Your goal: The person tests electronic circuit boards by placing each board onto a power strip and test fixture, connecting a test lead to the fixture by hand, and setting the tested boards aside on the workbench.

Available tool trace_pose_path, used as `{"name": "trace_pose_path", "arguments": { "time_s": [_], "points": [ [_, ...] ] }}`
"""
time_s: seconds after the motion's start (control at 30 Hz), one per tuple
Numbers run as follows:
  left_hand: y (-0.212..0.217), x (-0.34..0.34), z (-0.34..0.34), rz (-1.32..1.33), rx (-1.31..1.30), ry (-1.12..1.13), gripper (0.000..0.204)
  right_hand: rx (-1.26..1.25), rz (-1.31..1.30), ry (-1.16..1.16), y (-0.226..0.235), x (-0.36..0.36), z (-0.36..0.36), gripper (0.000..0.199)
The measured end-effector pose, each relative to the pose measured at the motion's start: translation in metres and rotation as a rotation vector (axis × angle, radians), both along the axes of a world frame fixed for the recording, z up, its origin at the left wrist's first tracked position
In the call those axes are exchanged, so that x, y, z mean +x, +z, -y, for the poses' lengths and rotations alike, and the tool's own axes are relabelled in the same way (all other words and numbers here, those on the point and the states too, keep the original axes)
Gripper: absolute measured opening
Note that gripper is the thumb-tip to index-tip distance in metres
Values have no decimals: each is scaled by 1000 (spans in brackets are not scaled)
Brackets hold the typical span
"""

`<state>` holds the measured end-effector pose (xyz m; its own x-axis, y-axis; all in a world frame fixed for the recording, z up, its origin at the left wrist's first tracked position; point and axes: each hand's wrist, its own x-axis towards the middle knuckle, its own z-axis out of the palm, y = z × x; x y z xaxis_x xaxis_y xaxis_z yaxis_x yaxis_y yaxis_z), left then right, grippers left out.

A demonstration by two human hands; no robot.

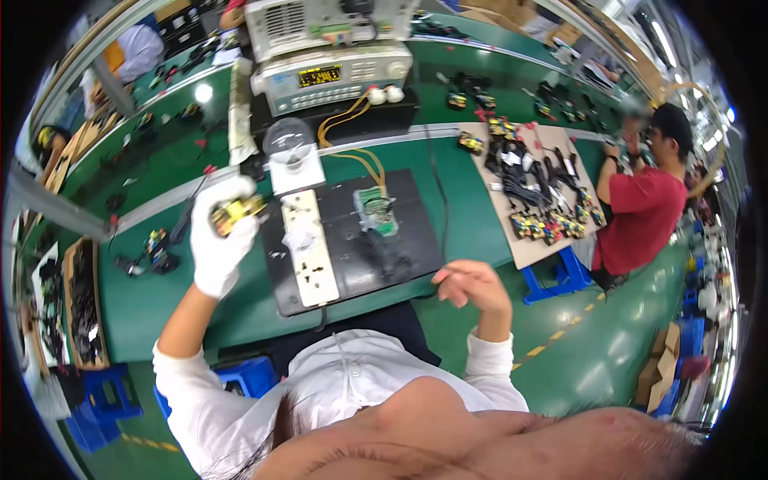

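Observation:
My left hand (222, 240), in a white glove, is raised over the left part of the bench. It is closed around a small circuit board (237, 213) with yellow parts. My right hand (476, 286) is bare and hovers by the bench's front edge, fingers loosely bent and apart, with nothing seen in it. Between the hands lies a black mat (352, 276). On it are a white power strip (314, 270) and a green circuit board (375, 211) with yellow wires. A black adapter or cable (386, 254) lies below that board, blurred.
Behind the mat stand a glass dome on a white base (298, 174) and a bench instrument (336, 78). A board (528, 252) at right carries many circuit boards and black cables. Beyond it sits a person in red (644, 200). A tray (83, 300) lies far left.

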<state>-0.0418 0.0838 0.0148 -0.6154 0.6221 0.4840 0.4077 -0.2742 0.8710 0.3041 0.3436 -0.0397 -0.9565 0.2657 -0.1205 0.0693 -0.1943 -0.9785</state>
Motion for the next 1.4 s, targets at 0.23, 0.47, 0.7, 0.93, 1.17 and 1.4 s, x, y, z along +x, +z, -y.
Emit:
{"name": "trace_pose_path", "arguments": {
  "time_s": [0.23,0.47,0.7,0.93,1.17,1.4],
  "points": [
    [-36,11,-26,150,-308,-110,69,-411,-684,-366,-6,4,-24,36],
    [-44,27,-31,-621,-493,81,69,-329,-703,-674,-3,-19,-17,49],
    [-55,35,-26,-501,-360,128,57,130,-537,-880,-10,-30,-23,32],
    [-61,9,-21,-414,-442,-75,60,-89,-618,-909,-7,-27,-22,20],
    [-69,1,-19,-369,-400,-166,64,-260,-650,-809,-5,-29,-28,20],
    [-71,2,-19,-375,-356,-174,64,-244,-617,-885,-9,-32,-24,21]
  ]
}}
